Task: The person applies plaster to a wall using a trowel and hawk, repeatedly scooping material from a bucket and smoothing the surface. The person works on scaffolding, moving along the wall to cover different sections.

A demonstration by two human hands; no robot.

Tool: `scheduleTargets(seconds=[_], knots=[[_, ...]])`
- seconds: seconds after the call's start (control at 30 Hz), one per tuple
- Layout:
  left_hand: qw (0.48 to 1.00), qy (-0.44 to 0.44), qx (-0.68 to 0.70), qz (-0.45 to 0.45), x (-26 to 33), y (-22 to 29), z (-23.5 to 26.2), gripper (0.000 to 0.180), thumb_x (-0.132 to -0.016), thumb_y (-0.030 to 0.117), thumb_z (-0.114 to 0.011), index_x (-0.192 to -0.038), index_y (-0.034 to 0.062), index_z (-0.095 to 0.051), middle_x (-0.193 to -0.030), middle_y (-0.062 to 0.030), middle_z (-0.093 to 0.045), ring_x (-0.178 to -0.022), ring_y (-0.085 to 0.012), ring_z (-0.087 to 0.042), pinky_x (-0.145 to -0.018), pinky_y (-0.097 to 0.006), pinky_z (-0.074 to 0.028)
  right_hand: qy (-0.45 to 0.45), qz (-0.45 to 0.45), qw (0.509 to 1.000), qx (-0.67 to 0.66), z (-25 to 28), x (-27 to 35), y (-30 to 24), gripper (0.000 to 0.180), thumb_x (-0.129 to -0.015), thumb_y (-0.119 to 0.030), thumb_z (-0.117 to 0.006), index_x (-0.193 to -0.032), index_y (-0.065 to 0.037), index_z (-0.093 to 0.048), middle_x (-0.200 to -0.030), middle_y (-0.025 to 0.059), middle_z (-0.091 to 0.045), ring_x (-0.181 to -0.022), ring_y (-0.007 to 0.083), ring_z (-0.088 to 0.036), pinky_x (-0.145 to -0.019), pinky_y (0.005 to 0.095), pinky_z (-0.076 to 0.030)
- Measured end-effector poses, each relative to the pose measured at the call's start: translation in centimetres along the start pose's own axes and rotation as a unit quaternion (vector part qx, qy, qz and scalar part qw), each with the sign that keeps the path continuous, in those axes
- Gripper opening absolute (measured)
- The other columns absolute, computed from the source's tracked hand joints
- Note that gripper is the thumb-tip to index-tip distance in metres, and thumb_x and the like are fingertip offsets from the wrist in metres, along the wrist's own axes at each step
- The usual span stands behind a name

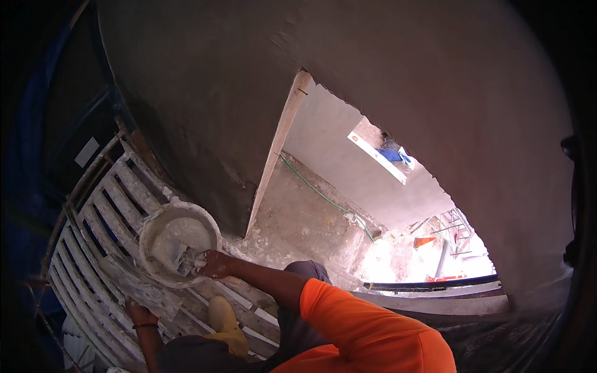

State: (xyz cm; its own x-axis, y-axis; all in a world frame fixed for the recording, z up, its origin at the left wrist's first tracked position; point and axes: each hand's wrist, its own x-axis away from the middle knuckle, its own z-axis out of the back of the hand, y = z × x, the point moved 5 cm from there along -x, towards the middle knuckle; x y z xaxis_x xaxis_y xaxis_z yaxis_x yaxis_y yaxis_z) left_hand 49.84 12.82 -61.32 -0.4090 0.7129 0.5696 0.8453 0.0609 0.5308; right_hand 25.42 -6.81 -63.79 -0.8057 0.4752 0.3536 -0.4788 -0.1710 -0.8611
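Observation:
My right hand [214, 263] reaches into a round bucket [148, 239], closed around a small metal trowel [186, 258]. The trowel's blade dips toward the pale, wet plaster [177, 236] inside. Below and left of the bucket, my left hand [135, 311] is closed at the near edge of a long, flat plastering trowel [134, 283], smeared with plaster. Its fingers are partly hidden under that tool. A dark band circles my left wrist.
The bucket rests on a slatted, plaster-stained platform [102, 211], where my yellow boot [224, 317] also stands. A grey plastered wall [205, 112] rises ahead, with an opening edged by a wooden board [277, 155]. Beyond lie a green hose [317, 193] and an orange cone [424, 242].

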Motion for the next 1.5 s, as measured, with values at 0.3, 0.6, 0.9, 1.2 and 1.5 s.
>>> scheduleTargets(seconds=[0.3,0.6,0.9,1.2,1.5], knots=[[0.992,-0.114,0.015,0.053,-1.7,-3.4,-1.5,0.049,-0.106,0.047,-0.047,-0.135,0.0101,-0.062,-0.129,-0.0116,-0.068,-0.115,-0.0342,-0.067,-0.096,-0.052,-0.056,0.051,-0.044,0.991,-0.113,3.3,9.4,-5.1,0.05,-0.093,-0.031,-0.074,-0.131,-0.002,-0.063,-0.107,0.0157,-0.071,-0.098,0.0226,-0.065,-0.09,0.0354,-0.051],[0.967,-0.194,0.121,0.113,-1.0,-5.8,-4.9,0.054,-0.106,0.053,-0.044,-0.139,0.0144,-0.059,-0.136,-0.0107,-0.065,-0.123,-0.035,-0.062,-0.102,-0.054,-0.051,0.207,0.263,0.941,0.058,2.9,12.4,-9.5,0.053,-0.083,-0.013,-0.077,-0.13,0.002,-0.059,-0.114,0.0271,-0.067,-0.101,0.0468,-0.069,-0.09,0.0512,-0.057],[0.955,-0.224,0.134,0.144,-0.9,-6.2,-5.4,0.057,-0.106,0.056,-0.041,-0.142,0.0159,-0.057,-0.14,-0.0098,-0.062,-0.127,-0.0353,-0.059,-0.107,-0.056,-0.047,0.251,0.224,0.908,0.25,-1.5,9.4,-6.5,0.031,-0.086,-0.011,-0.072,-0.112,-0.001,-0.059,-0.115,0.0263,-0.061,-0.098,0.0479,-0.065,-0.082,0.0521,-0.057],[0.935,-0.293,0.138,0.143,-0.7,-5.8,-5.5,0.06,-0.106,0.059,-0.038,-0.145,0.0173,-0.054,-0.144,-0.009,-0.06,-0.132,-0.0356,-0.055,-0.111,-0.057,-0.043,0.176,0.065,0.941,0.28,-0.1,8.1,-5.8,0.039,-0.087,-0.012,-0.065,-0.124,0.0,-0.061,-0.131,0.0315,-0.058,-0.111,0.0473,-0.064,-0.093,0.0524,-0.055],[0.877,-0.451,0.114,0.116,-0.1,-6.1,-8.6,0.063,-0.106,0.062,-0.035,-0.148,0.0187,-0.052,-0.149,-0.0082,-0.057,-0.137,-0.0359,-0.052,-0.115,-0.058,-0.039,0.281,0.159,0.906,0.273,2.4,14.1,-5.7,0.05,-0.079,-0.018,-0.078,-0.125,-0.003,-0.066,-0.128,0.0255,-0.057,-0.125,0.0464,-0.053,-0.109,0.0551,-0.043]])
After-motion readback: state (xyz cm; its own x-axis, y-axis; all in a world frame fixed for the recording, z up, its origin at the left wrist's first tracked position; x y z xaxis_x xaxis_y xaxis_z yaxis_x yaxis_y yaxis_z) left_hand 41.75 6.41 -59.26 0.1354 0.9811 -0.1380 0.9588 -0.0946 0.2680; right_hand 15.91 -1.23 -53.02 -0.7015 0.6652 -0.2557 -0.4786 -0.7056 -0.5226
